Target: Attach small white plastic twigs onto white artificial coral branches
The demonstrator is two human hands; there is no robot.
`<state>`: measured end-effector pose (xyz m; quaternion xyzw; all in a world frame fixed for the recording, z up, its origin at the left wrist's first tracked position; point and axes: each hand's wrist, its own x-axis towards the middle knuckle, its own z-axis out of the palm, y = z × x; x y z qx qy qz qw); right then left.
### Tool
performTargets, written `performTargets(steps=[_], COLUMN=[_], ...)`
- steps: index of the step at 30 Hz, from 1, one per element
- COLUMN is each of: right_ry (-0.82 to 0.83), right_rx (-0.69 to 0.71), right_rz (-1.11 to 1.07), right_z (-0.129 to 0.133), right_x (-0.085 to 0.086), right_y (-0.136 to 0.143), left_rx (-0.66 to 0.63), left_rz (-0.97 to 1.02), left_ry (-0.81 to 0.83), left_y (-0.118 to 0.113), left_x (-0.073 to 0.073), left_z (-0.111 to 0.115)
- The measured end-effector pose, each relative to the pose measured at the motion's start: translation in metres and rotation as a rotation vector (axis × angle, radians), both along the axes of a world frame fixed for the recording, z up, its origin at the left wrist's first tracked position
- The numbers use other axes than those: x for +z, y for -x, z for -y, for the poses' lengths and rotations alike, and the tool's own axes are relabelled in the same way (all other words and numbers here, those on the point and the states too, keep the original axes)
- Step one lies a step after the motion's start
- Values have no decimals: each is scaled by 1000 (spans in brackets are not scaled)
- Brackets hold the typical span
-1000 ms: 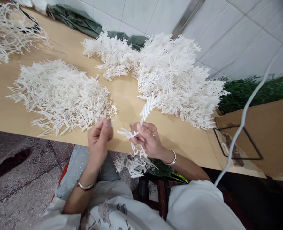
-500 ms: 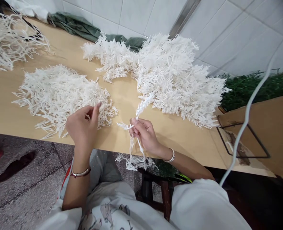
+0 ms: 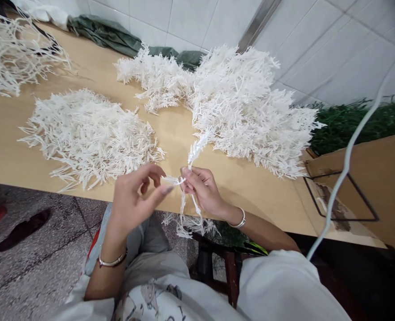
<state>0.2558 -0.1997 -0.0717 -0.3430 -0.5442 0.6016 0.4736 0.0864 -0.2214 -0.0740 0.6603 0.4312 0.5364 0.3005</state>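
My right hand [image 3: 200, 187] is closed, thumb against fingers, on a white branched plastic plant stem [image 3: 197, 149]. One feathery sprig of it points up and another sticks out to the left. More strands hang below the hand, past the table's edge. My left hand [image 3: 139, 196] is beside the left-pointing sprig, with thumb and forefinger apart around its tip; whether they touch it I cannot tell. Behind my left hand lies a pile of small loose white sprigs [image 3: 90, 133]. A larger heap of fuller white branches [image 3: 240, 107] lies beyond my right hand.
Bare white stems [image 3: 10, 53] are tangled at the table's far left. Dark green cloth [image 3: 107, 35] lies along the tiled wall. At right stand a cardboard box [image 3: 384, 178] with green artificial foliage [image 3: 364, 118] and a thin black frame [image 3: 361, 196]. A white cable [image 3: 347, 151] hangs in front.
My left hand has moved right, from the small sprig pile to the tip of the held stem, its thumb and forefinger now apart. My right hand keeps its hold, almost still.
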Motion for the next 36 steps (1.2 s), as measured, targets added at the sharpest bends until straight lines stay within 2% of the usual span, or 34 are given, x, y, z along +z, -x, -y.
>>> performTargets(steps=[2, 6, 8, 12, 15, 19, 22, 26, 28, 31, 36], right_ry=[20, 65, 76, 120, 163, 87, 72, 144, 180, 242, 324], right_rx=[61, 219, 270, 289, 287, 329, 353, 505, 559, 551, 521], right_rz=[-20, -82, -78, -77, -84, -13, 20, -123, -192, -268, -309], right_z=[0, 0, 0, 2, 2, 3, 6, 10, 10, 9, 7], right_x=[-2, -4, -5, -6, -8, -7, -4, 0, 1, 2, -1], right_y=[-1, -3, -4, -1, 0, -2, -3, -3, -3, -5, -5], left_rx=[-100, -331, -405, -420, -432, -396, -426, -625, -674, -663, -626], left_rz=[15, 165, 231, 276, 248, 250, 306, 498, 631, 848, 1113], left_ry=[63, 264, 324, 361, 295, 231, 283, 431, 512, 622, 687], left_y=[-5, -11, -11, -11, -12, -12, -11, -14, -19, -31, -50], left_x=[-2, -6, -8, -10, -11, -14, -19, -24, -24, -20, -14], left_z=[5, 4, 2, 1, 2, 3, 3, 3, 5, 9, 14])
